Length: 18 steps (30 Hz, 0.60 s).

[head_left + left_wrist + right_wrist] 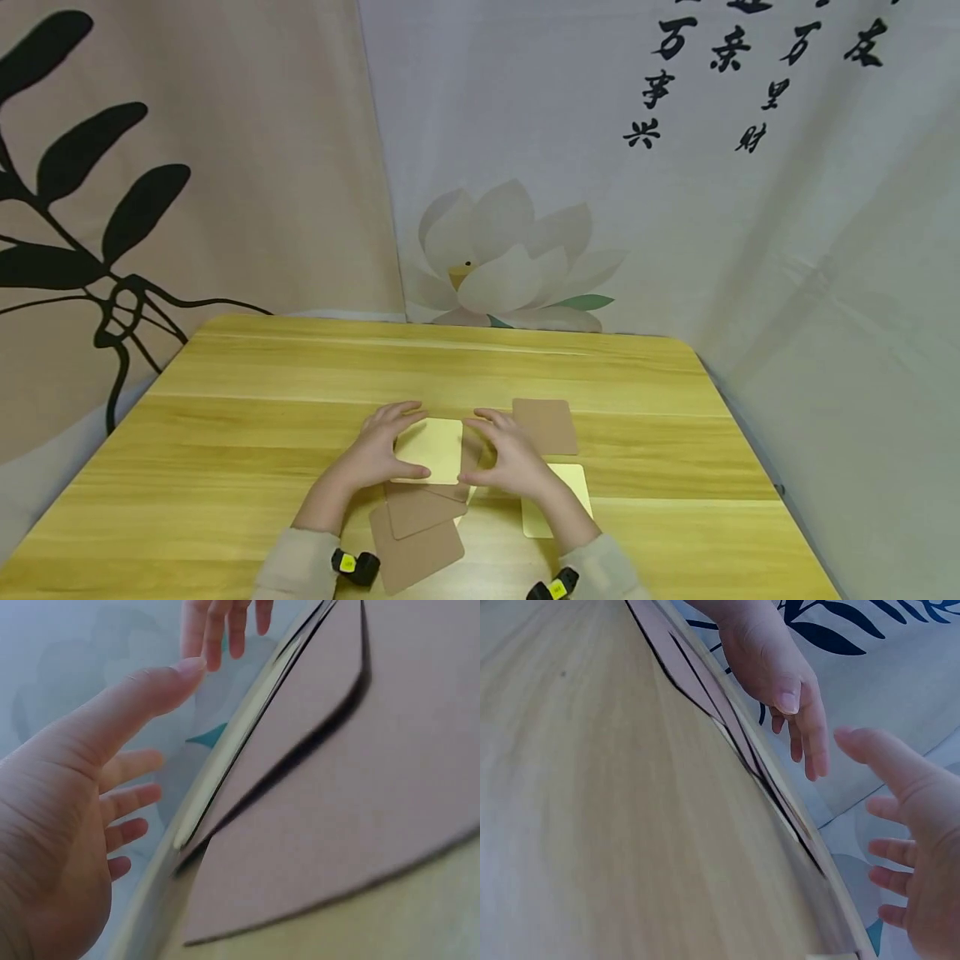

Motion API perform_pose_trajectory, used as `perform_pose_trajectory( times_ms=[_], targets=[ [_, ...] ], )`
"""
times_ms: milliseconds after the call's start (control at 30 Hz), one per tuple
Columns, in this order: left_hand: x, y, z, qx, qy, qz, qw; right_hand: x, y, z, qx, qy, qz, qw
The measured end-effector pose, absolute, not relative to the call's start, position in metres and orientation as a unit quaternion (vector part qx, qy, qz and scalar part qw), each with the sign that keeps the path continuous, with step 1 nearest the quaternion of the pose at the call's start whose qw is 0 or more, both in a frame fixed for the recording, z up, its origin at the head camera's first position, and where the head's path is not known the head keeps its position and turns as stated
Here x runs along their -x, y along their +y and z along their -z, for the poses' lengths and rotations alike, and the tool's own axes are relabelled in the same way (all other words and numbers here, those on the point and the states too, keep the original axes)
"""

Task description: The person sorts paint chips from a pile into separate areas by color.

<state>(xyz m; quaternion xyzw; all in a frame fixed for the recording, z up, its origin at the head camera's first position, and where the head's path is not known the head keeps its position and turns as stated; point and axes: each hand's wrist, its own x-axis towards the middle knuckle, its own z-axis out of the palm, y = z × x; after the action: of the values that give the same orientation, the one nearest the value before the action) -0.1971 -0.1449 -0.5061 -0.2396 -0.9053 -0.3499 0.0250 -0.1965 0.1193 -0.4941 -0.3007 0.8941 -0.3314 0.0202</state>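
A pale yellow square card (429, 450) lies at the top of a loose pile in the head view. My left hand (375, 447) hovers by its left side, thumb and fingers spread apart. On the other side, my right hand (510, 454) has its thumb and fingertips close to the card's right edge. Both wrist views show the left hand (67, 787) and right hand (930, 817) facing each other above the cards with nothing gripped. Under the yellow card, brown cards (422, 512) overlap towards me, the nearest brown card (417, 554) turned at an angle.
Another brown card (546, 427) lies flat to the right of the pile. Below it, a second yellow card (570, 500) is partly covered by the right forearm. The wooden table (247, 467) ends at hanging cloths with a printed lotus (517, 258) and dark leaves.
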Motion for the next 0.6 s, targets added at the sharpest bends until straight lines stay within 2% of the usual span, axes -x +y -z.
perform_pose_trajectory(
  times_ms=[600],
  targets=[
    [0.197, -0.17, 0.518, 0.227, -0.913, 0.339, -0.005, 0.204, 0.1, 0.509, 0.304, 0.904, 0.296, 0.06]
  ],
)
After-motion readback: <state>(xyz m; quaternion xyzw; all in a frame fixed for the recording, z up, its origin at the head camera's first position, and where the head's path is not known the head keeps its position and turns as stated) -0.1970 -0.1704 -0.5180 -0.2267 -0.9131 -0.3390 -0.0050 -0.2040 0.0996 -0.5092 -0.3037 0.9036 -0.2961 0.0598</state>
